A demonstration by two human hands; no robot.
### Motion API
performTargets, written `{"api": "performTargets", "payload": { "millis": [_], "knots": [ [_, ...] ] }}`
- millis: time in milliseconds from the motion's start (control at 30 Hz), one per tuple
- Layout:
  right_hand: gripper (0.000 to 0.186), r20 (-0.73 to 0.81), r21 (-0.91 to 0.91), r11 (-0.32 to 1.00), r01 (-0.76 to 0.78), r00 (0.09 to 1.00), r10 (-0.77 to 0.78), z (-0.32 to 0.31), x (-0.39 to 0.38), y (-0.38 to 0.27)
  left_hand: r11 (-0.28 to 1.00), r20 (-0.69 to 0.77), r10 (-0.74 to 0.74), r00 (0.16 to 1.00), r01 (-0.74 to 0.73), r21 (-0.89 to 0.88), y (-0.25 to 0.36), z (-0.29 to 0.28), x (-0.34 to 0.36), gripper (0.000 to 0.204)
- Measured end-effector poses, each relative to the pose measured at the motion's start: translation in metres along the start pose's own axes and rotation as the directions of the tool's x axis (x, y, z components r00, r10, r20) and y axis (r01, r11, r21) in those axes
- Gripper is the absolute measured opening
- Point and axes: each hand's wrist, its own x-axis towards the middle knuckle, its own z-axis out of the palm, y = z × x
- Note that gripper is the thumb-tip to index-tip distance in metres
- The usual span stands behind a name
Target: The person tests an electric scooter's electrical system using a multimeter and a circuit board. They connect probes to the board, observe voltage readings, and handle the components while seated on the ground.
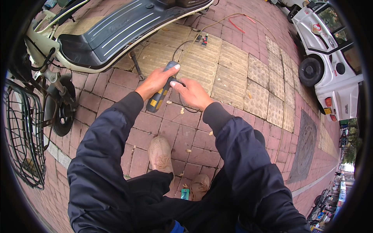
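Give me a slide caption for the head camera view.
Left hand holding a dark device, right hand beside it, above brick paving near a scooter.

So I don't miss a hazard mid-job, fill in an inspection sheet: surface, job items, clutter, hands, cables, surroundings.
Surface: red paving bricks, with yellow textured tiles beyond the hands.
Job items: dark device with yellow patches, held tilted; small dark-and-red parts on the tiles.
Clutter: fallen leaves; green packet beside the right shoe.
Hands: left hand grips the device; right hand is at its side, exact grip unclear.
Cables: dark cable loops below the right hand; red cord lies farther off.
Surroundings: parked scooter ahead-left; white vehicle right.
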Motion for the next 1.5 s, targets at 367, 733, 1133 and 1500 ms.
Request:
{"api": "performTargets", "payload": {
  "millis": [367,733,1133,1500],
  "knots": [
    [0.048,0.198,0.251,0.941,-0.226,0.964,0.179,0.001,0.033,0.008,0.993,0.068,-0.038,0.997,0.046,-0.106,-0.006,-0.007,0.005,0.063],
    [0.037,0.22,0.454,0.854,-0.254,0.961,0.169,0.006,0.038,0.0,0.987,0.055,-0.038,0.998,0.046,-0.152,-0.005,-0.012,0.0,0.055],
    [0.036,0.259,0.39,0.883,-0.262,0.951,0.168,0.004,0.036,0.003,0.993,0.032,-0.054,0.998,0.057,-0.108,-0.002,-0.009,-0.001,0.062],
    [0.04,0.15,0.408,0.89,-0.204,0.976,0.156,0.011,0.029,0.004,0.995,0.057,-0.027,0.998,0.033,-0.09,-0.004,-0.009,-0.001,0.065]
  ]
}}
